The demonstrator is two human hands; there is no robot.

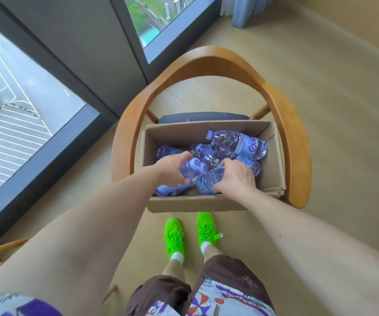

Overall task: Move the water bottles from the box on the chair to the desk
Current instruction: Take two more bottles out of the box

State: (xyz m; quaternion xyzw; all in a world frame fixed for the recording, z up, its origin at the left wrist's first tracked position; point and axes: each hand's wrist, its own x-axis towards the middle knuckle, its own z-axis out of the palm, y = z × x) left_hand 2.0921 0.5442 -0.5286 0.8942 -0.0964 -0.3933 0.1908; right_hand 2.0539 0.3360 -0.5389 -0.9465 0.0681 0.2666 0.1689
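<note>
Both hands reach down into an open cardboard box (206, 204) that sits on the seat of a wooden armchair (295, 133) with a curved back rail and a dark cushion. The box holds a loose heap of clear plastic water bottles (209, 153) with pale blue caps and blue labels, lying on their sides at mixed angles.

The left hand (172, 165) is at the left side of the heap, its fingers curled round the neck end of a capped bottle (189, 168) whose cap points toward the right hand. The right hand (236, 175) is just beside it, near the front middle of the box, fingers and thumb wrapped over the body of a second bottle (209, 181) that lies across the near edge of the pile. The two hands are close together but not touching, each clamped on its own bottle.

One bottle at the back right (238, 143) lies on top of the others, well apart from both hands, its cap pointing left.

Below the box, the person's bright green shoes (174, 236) stand on the beige floor (332, 87). A large window (24, 99) runs along the left.
</note>
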